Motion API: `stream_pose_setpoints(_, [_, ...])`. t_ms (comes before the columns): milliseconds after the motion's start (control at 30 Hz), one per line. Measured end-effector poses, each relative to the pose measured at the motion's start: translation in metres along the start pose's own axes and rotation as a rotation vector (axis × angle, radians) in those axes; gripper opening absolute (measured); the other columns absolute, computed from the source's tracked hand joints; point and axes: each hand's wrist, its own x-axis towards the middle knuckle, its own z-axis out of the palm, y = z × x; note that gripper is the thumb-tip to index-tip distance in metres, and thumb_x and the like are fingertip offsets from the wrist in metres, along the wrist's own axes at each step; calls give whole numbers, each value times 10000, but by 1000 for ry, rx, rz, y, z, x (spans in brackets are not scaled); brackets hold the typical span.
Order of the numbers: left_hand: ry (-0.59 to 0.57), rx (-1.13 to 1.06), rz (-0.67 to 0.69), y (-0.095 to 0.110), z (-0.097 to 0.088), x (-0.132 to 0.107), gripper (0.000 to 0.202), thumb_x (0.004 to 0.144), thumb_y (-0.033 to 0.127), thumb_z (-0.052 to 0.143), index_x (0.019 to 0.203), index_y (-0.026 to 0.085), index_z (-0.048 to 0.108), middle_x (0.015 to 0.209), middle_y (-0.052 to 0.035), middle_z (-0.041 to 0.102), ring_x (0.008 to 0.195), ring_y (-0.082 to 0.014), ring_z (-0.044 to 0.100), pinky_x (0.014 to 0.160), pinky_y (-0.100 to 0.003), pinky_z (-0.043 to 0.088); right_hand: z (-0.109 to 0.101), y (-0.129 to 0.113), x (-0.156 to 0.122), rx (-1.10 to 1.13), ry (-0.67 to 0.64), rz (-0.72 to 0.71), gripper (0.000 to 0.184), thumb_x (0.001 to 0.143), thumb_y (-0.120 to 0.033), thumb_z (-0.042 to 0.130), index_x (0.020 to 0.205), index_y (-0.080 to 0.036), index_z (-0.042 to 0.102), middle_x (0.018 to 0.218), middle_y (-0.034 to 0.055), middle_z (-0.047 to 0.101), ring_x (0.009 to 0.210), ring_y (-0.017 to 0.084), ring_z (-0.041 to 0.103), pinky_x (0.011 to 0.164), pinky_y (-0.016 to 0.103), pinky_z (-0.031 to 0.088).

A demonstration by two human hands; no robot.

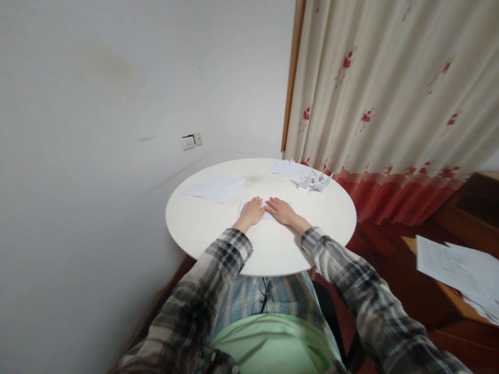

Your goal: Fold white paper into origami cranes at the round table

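A small piece of white paper (268,215) lies on the round white table (273,254) in front of me, mostly covered by my hands. My left hand (252,212) rests flat on its left part, fingers stretched out. From the right, my right hand (281,211) presses flat on the same paper, its fingertips close to those of the left. Whether the paper is folded I cannot tell. Further off on the table are a larger white sheet (214,188) at the left and folded paper pieces (315,181) at the right.
Another white paper (286,167) lies near the table's far edge. A wall with a socket (187,143) stands at the left, a patterned curtain (382,104) at the back right. Printed sheets (456,265) lie on a wooden surface at the right.
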Motion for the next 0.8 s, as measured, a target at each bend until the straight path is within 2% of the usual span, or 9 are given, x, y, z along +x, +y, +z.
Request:
stream_pose_setpoints(133, [2,-18,-15,-1,0,0,459,889,321,279,1295,133,380,1397,-131,329,1304,-226,272,1049,-416,246,-1,0,-1,11,4,48,486,896,-452,293,1257,-172,457,1359,113,395,1278,242,320,1028,421,277])
stream_pose_setpoints(300, [-18,-7,22,-4,0,-1,435,891,317,285,1296,205,396,1412,-105,312,1307,-228,264,1045,-418,240,-1,-1,-2,0,-5,58,538,888,-485,282,1279,-147,431,1361,141,382,1280,262,312,1023,432,276])
stream_pose_setpoints(467, [15,-2,41,-5,2,-1,415,887,299,298,1284,258,411,1398,-80,347,1296,-225,288,1033,-424,253,0,-2,-2,3,-2,85,560,882,-506,276,1295,-150,403,1372,136,368,1283,254,308,1029,420,259])
stream_pose_setpoints(800, [32,-17,41,-3,1,-3,396,890,288,296,1257,240,438,1390,-93,357,1291,-230,297,1031,-438,256,-3,-3,-3,-7,-26,105,533,879,-506,293,1284,-182,416,1374,128,367,1280,253,311,1026,425,256])
